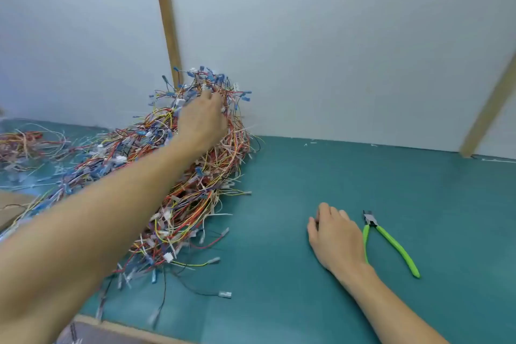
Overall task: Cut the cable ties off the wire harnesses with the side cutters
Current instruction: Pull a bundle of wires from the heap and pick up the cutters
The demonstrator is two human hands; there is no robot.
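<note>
While the teal counter runs back to a white wall panel with a tan post at the corner, its right half lies bare up to that wall. A big heap of wire harnesses fills the left half, piled up against the wall. The left hand reaches into the heap's top, fingers buried among the wires; its grip cannot be told. The right hand rests on the counter, fingers loosely curled, holding nothing, just beside the green-handled side cutters.
</note>
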